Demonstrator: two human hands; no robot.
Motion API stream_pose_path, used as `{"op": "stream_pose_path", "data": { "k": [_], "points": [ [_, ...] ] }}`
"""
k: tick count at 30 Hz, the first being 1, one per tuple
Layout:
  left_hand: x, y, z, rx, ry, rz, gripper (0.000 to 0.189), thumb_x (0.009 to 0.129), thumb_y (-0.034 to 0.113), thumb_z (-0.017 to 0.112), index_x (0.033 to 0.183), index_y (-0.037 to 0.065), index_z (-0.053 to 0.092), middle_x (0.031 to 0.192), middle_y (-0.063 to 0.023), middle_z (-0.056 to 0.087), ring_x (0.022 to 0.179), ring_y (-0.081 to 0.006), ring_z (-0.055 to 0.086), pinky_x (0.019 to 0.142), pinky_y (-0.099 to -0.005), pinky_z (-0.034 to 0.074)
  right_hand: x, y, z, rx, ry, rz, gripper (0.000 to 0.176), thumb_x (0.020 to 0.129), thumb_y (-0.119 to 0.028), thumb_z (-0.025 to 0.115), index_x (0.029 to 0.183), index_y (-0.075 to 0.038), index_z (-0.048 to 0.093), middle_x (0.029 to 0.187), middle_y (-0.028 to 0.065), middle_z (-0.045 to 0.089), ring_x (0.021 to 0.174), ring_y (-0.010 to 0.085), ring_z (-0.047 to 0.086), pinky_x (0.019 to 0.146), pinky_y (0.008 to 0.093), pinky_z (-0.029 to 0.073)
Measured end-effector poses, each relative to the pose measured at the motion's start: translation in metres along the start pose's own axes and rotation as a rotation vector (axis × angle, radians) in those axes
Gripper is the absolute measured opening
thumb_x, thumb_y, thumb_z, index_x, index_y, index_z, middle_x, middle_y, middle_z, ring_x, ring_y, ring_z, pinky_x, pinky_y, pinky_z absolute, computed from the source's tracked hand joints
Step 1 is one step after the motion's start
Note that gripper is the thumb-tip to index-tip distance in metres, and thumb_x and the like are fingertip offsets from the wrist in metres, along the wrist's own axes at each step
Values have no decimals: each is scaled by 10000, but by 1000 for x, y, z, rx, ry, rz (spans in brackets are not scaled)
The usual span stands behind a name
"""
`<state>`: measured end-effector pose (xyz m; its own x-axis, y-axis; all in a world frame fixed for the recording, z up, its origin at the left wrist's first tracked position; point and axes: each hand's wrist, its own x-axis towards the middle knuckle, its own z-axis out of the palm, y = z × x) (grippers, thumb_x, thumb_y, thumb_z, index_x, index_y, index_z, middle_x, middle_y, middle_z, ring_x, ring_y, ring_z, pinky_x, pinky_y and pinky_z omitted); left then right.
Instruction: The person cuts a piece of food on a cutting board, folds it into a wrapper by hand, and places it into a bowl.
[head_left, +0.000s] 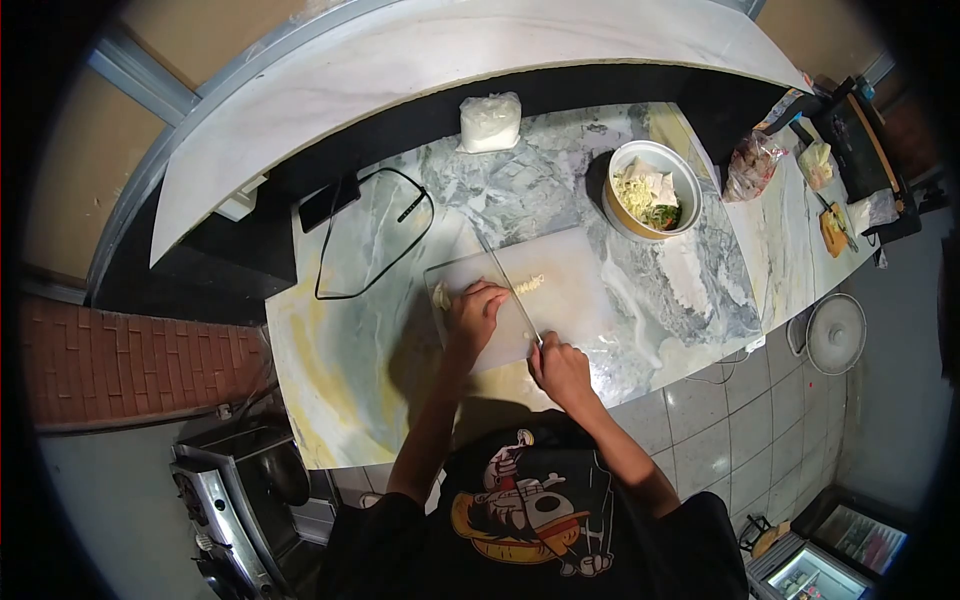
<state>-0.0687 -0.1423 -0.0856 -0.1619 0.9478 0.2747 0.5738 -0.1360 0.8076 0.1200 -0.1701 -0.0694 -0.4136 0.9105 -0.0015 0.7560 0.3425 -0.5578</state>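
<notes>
My right hand (562, 368) is closed round the handle of a long knife (512, 290), whose blade slants up and left across a white cutting board (578, 262). On the left of the blade, my left hand (477, 312) has its fingers bent together and pressed down on the board; what lies under them is mostly hidden. Small pale chopped pieces (528, 284) lie in a short row just right of the blade. Another pale piece (441, 295) rests near the board's left edge, beside my left hand.
A pot (612, 208) with shredded pale and green food stands behind the board to the right. A bag of white powder (490, 124) sits at the back. A looped black cable (345, 296) lies at left. Further right are a plastic bag (752, 168) and a small orange board (832, 232).
</notes>
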Motion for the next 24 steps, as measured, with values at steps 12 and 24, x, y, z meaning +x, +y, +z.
{"op": "stream_pose_path", "data": {
  "k": [12,24],
  "points": [
    [0,5,-1,21,1,-4,83,809,48,641,865,15,693,857,-127,670,830,-309,637,779,-372,496,4,-2,-2,2,-28,21,254,899,-217,550,819,23,534,597,243,595,562,407,621,546,475,515],
    [-4,0,2,54,54,-3,91,783,47,662,857,43,714,857,-100,654,806,-285,638,734,-372,505,1,-2,-3,0,-25,16,241,897,-209,558,819,16,521,581,245,588,545,412,615,517,489,507]
  ]
}}
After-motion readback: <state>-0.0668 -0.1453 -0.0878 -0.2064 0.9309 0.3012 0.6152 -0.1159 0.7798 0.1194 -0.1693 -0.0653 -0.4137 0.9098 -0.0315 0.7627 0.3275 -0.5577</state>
